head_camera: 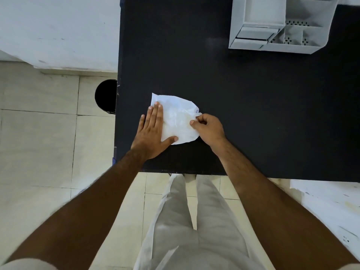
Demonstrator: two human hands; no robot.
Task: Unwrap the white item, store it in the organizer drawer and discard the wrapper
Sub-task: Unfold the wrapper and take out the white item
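A white item in a clear wrapper [177, 117] lies flat on the black table [263, 114], near its front left. My left hand [153, 131] rests flat on the package's left side, fingers spread, pressing it down. My right hand [208, 127] pinches the wrapper's right edge between thumb and fingers. The grey organizer [276, 43] stands at the table's far right, with a small drawer [253, 35] on its front left that sticks out slightly.
A black round bin [106, 96] stands on the tiled floor just left of the table. A white wall ledge lies at the far left. My light trousers show below the table's front edge. A white surface lies at the lower right.
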